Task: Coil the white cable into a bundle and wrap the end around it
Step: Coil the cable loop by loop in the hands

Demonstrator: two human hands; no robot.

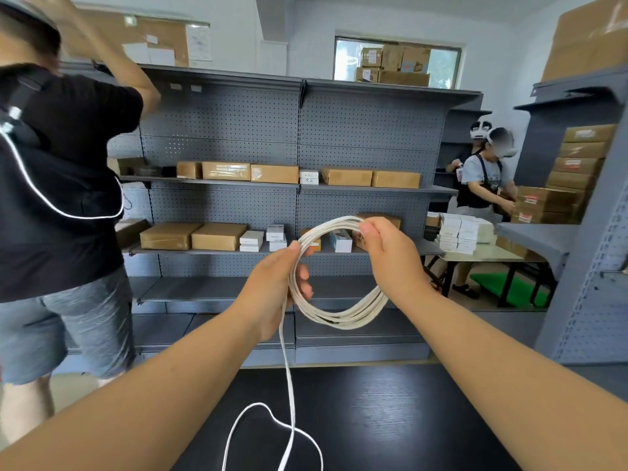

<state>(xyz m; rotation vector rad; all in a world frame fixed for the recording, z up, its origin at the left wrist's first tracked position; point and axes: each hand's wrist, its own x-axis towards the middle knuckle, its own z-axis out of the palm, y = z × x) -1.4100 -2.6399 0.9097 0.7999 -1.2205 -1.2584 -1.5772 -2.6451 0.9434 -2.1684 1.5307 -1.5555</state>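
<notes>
Two grips hold the coiled white cable: left hand at its side, right hand on top.

head-worn view, facing forward and down, hands close

The left hand and the right hand are bare; the left forearm and the right forearm are bare too, uncovered to the picture's lower edge. Whatever is worn above them lies outside the view.
</notes>
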